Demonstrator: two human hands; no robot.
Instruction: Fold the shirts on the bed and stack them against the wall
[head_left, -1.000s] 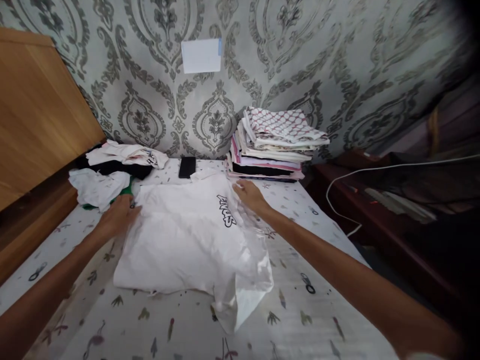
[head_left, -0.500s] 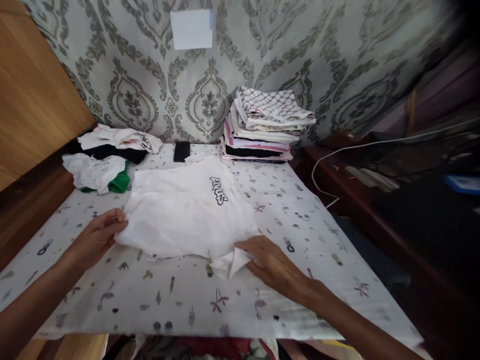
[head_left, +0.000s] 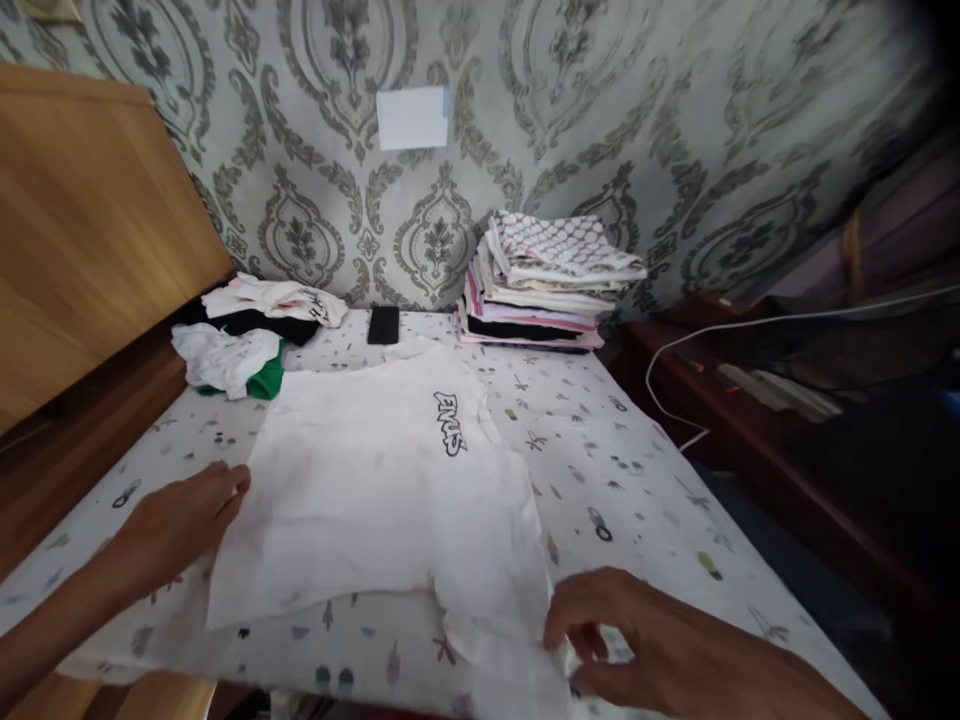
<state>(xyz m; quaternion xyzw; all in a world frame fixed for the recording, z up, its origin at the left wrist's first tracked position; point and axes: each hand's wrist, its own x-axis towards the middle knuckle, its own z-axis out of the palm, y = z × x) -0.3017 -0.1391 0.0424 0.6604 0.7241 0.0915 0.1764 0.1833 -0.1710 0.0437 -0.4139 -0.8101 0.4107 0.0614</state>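
A white T-shirt (head_left: pixel 352 490) with black outlined lettering on its chest lies spread on the patterned sheet, its neckline toward the right and one sleeve reaching down toward the front edge. My left hand (head_left: pixel 187 515) is at the shirt's left hem, fingertips beside the edge and slightly apart, with no cloth visibly gripped. Beside the near sleeve, my right hand (head_left: pixel 622 630) has its fingers curved and parted from the thumb. Its fingertips are at the sleeve's edge, and nothing shows held in it.
Folded clothes (head_left: pixel 540 290) form a tall stack against the wall. At the back left lie loose clothes (head_left: pixel 232 355), white, black and green. A black phone (head_left: pixel 384 325) rests between them. Wooden furniture (head_left: pixel 97 240) borders the left; a white cable (head_left: pixel 675 345) hangs on the right.
The sleeve that was bunched in my right hand is now spread out toward the front edge. Both hands have loosened, the right one moving nearer and rightward. The view has tilted up.
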